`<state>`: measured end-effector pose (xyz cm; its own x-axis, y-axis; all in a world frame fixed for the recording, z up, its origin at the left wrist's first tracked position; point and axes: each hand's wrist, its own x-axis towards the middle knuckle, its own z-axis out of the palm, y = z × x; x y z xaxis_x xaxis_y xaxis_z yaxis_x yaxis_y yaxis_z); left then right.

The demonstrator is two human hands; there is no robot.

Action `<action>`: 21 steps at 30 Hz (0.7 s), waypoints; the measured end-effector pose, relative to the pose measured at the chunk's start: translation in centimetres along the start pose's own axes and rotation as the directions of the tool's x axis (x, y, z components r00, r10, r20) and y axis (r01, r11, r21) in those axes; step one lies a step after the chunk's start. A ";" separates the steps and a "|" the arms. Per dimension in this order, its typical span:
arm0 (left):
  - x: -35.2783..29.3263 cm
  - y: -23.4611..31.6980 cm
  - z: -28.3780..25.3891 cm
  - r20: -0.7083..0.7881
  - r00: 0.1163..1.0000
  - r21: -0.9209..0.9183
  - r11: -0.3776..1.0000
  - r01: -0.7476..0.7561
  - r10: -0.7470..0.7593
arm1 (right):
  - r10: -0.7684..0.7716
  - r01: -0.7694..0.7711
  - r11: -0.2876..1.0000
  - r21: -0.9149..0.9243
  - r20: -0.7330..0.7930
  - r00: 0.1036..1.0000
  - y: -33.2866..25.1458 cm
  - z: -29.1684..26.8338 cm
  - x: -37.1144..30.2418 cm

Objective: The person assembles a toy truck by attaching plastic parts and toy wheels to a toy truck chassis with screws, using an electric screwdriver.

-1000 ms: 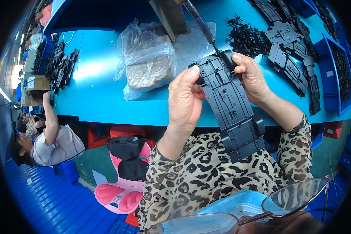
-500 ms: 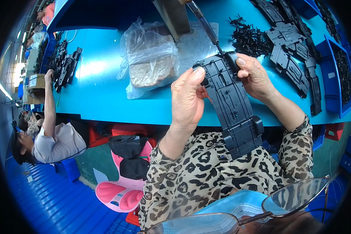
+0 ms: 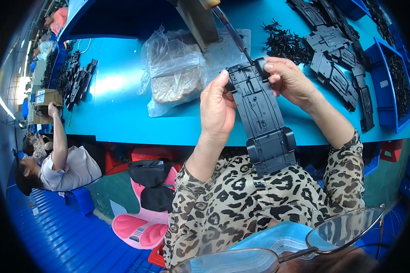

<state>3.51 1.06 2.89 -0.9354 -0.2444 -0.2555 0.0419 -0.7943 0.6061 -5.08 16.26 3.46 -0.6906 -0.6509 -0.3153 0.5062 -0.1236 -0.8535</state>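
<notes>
A long black moulded plastic chassis plate [image 3: 262, 116] is held up in front of my chest by both hands, tilted, with raised blocks at both ends. My left hand [image 3: 217, 104] grips its far left corner, thumb on top. At the far right corner, my right hand [image 3: 289, 82] pinches a raised block between thumb and fingers. A slim metal rod-shaped tool [image 3: 231, 32] with a yellowish upper end slants down from the top. Its thin dark tip meets the plate's far edge between my hands; whether it presses on the plastic I cannot tell.
A plastic-wrapped block [image 3: 177, 75] lies on the blue table [image 3: 116, 91] beside a metal bracket [image 3: 198, 22]. Small black parts [image 3: 284, 43] are heaped at right, near stacked chassis plates [image 3: 335, 75] and a blue bin [image 3: 389, 86]. At left, a co-worker [image 3: 66, 166] reaches toward a cardboard box [image 3: 48, 100].
The plate and both my hands have shifted slightly left and away from me, with the plate turned a little. The co-worker's hand has moved down to the cardboard box.
</notes>
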 end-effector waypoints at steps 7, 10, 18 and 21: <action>1.9 0.2 0.0 -0.047 0.999 -0.027 0.999 -0.017 0.016 | 0.053 -0.064 0.991 0.116 0.101 0.994 -0.6 -0.9 1.6; 2.3 0.3 0.2 -0.052 0.999 -0.045 0.999 -0.007 0.005 | 0.045 -0.068 0.984 0.164 0.141 0.989 -1.0 -1.0 1.9; 3.4 0.6 -0.6 -0.020 0.999 -0.065 0.997 0.044 -0.046 | 0.010 -0.048 0.976 0.211 0.178 0.984 -0.8 -0.8 2.6; 3.7 0.6 -1.1 -0.014 0.998 -0.066 0.996 0.062 -0.063 | 0.006 -0.047 0.977 0.210 0.194 0.981 -1.0 -0.8 2.5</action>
<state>0.48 -0.89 1.46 -0.9313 -0.2009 -0.3037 0.0066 -0.8431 0.5377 -7.69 15.33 3.19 -0.5746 -0.7843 -0.2339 0.6353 -0.2472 -0.7316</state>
